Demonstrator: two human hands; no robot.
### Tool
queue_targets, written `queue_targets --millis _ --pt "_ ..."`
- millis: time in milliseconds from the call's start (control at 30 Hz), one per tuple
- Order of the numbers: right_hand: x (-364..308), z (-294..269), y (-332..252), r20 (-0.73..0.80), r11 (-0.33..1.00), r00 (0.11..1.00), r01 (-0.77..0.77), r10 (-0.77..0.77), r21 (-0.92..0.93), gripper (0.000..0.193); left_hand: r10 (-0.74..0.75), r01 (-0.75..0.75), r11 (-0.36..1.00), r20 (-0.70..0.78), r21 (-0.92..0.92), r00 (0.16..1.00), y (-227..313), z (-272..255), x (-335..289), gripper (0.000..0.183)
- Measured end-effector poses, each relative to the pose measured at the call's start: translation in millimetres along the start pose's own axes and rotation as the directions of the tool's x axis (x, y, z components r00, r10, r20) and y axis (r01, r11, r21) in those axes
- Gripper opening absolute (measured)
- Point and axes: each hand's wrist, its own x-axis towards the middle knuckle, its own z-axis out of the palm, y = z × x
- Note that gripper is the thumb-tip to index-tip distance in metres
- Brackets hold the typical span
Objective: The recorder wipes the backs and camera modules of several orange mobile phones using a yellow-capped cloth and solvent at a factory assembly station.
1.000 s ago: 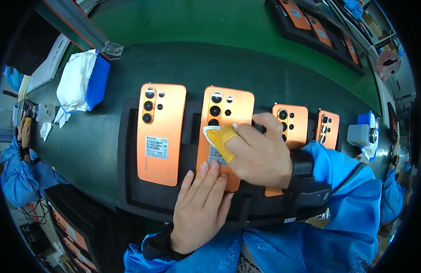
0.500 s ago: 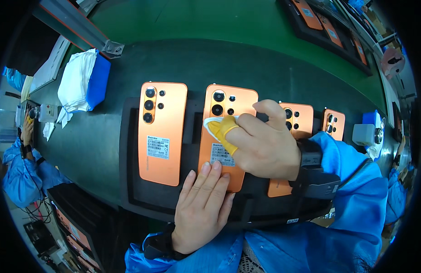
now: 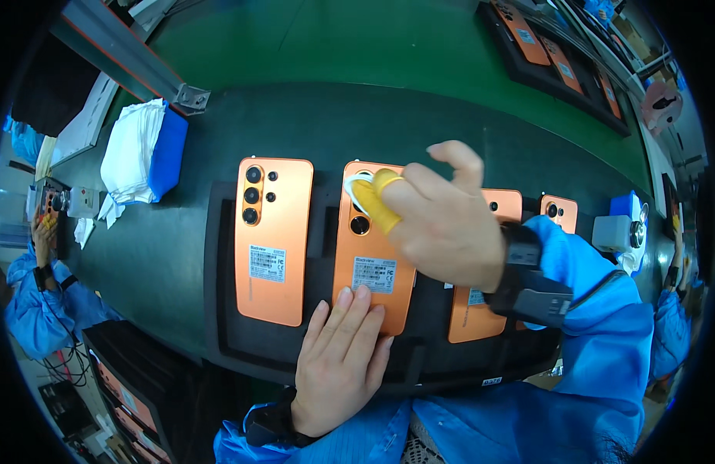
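Several orange phones lie back-up in a black tray (image 3: 218, 294). My left hand (image 3: 338, 363) lies flat, fingertips resting on the lower end of the second phone (image 3: 373, 267). My right hand (image 3: 442, 220) hovers over that phone's camera end. Its fingertip wears a yellow cot and pinches a small white piece (image 3: 360, 189) against the lenses. The first phone (image 3: 274, 240) lies untouched to the left. My right wrist partly covers the third phone (image 3: 473, 317), and the fourth phone (image 3: 560, 210) peeks out beyond my sleeve.
A stack of white cloths (image 3: 133, 151) with a blue block (image 3: 170, 151) sits at the back left. Another tray of orange phones (image 3: 558, 69) runs along the green belt, far right. A small white device (image 3: 614, 232) stands right. Another person's blue sleeve (image 3: 40, 309) shows at left.
My right hand has slid up the second phone from its middle to the camera end, carrying the white piece. My left hand has stayed on the phone's lower end.
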Motion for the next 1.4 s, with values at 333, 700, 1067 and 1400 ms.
queue_targets --millis 333,700,1067,1400 --pt "24 8 16 0.021 0.984 0.997 -0.082 0.08 0.157 0.012 -0.021 0.021 1.0 0.001 -0.019 1.0 2 1 0 0.04" --pt "-17 -10 3 0.148 0.963 0.952 -0.271 0.268 -0.001 0.009 -0.018 0.018 1.0 0.003 -0.018 1.0 2 0 0 0.039" --pt "-33 -9 -22 0.009 0.927 0.928 -0.373 0.373 0.042 0.011 0.005 -0.005 1.0 -0.007 0.029 1.0 2 1 0 0.039" --pt "-20 -20 -12 0.214 0.937 0.913 -0.348 0.347 -0.037 0.009 -0.017 0.017 1.0 -0.011 -0.002 1.0 1 2 -2 0.037"
